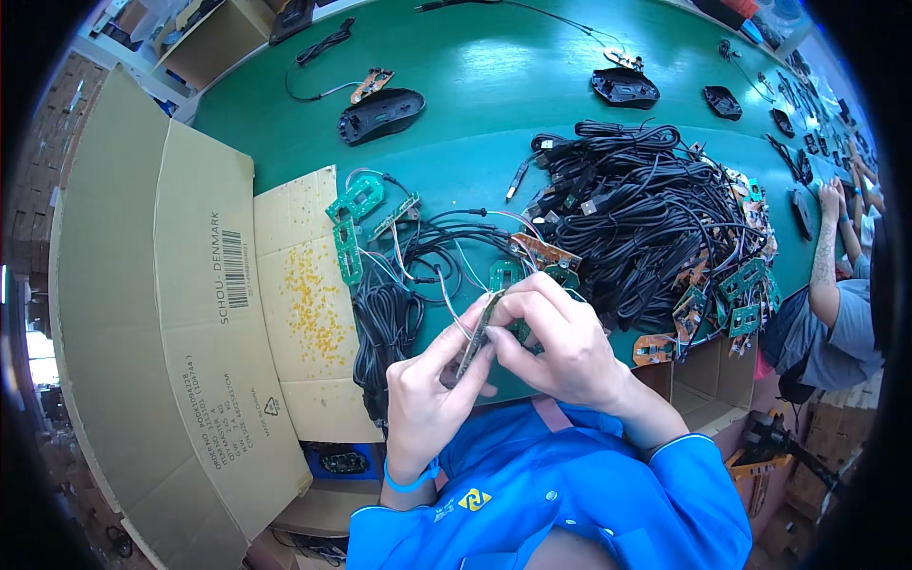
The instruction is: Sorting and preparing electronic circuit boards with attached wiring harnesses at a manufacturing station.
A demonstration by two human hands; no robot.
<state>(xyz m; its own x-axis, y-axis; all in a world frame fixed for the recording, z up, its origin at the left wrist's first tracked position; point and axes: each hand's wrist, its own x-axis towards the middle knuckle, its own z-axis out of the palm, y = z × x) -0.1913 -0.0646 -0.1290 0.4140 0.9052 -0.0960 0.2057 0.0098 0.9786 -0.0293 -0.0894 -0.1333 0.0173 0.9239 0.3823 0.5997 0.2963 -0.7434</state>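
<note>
Between my two hands a thin circuit board is held edge-on (472,344), with pale wires running up from it. My left hand (426,394) is closed, pinching the board's lower left side. My right hand (565,332) closes on its upper right side, thumb and fingertips pressed together; anything else in that pinch is hidden. Just beyond the hands lie a green circuit board (503,275) and an orange-brown one (546,251). More green boards (357,199) with wires rest at the left, above a bundle of black cables (385,318).
A large heap of black cables (627,223) with boards along its edge lies right of centre. At left, a cardboard flap (294,204) carries scattered yellow bits beside a tall carton (161,294). Black mouse shells (382,116) sit further back. A co-worker's arm (825,271) is at the right.
</note>
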